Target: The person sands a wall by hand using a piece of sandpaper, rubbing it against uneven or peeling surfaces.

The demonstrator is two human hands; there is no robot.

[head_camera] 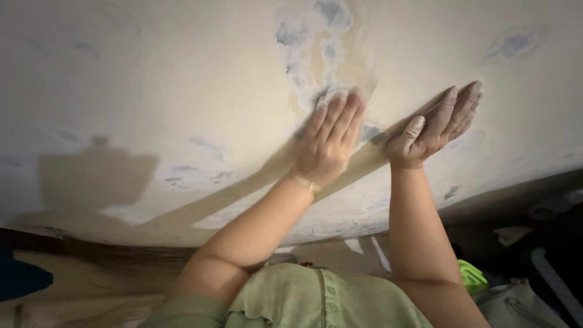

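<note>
**Palms flat on the patchy wall**

Fingers of my left hand (328,143) lie together, pressed flat on a pale sanding pad (331,94), which peeks out just past my fingertips, up the wall. My right hand (434,127) rests edge-on just beside it, fingers together, holding nothing. Beyond them, the cream wall (152,79) shows blue-grey and tan worn patches (322,42) directly above the pad.
</note>
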